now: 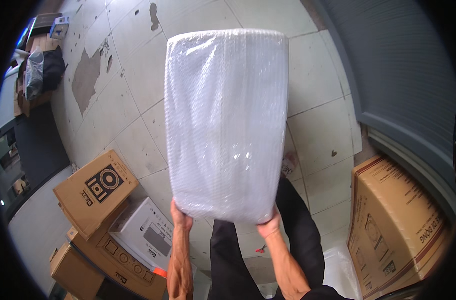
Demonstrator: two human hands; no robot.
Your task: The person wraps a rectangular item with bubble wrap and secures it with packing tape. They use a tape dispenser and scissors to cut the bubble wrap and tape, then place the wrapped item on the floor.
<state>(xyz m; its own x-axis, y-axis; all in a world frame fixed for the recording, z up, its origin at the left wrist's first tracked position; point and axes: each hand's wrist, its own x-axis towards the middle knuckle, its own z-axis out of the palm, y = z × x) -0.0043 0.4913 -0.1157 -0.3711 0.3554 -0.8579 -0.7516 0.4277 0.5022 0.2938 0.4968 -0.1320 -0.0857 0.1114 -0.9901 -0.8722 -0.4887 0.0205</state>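
A large boxy package wrapped in bubble wrap (226, 123) is held up in front of me, above the tiled floor. My left hand (182, 217) grips its near left corner, and my right hand (269, 224) grips the near right corner. The fingers are partly hidden beneath the package. The wrap is whitish and shiny, and what lies inside cannot be made out. Between my legs, a small red-handled tool (260, 249) lies on the floor.
Printed cardboard boxes (96, 195) and a white printed box (145, 228) are stacked at the left. A tall cardboard box (393, 225) stands at the right, below a grey ribbed shutter (400, 67). Clear plastic wrap (338, 270) lies near my right leg.
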